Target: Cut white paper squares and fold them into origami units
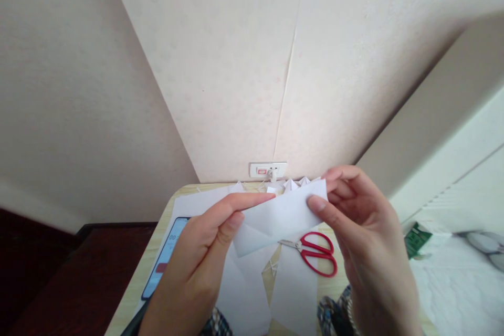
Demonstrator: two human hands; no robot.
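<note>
A folded sheet of white paper [281,215] is held up above the table between both hands, with crease lines across its face. My left hand [197,257] pinches its left end between thumb and straight forefinger. At the right end, my right hand [362,226] grips the paper, thumb on the near face and fingers behind. Red-handled scissors [317,253] lie below the paper on the table, their blades partly open and pointing left. Under them are white paper sheets [293,294]. A phone [167,252] with a lit screen lies left, partly hidden by my left hand.
Folded white paper pieces [295,184] stand at the back of the light wooden table [134,294]. Behind them, a wall socket [268,169] holds a white plug. A green packet [417,240] lies on a white quilted surface at right.
</note>
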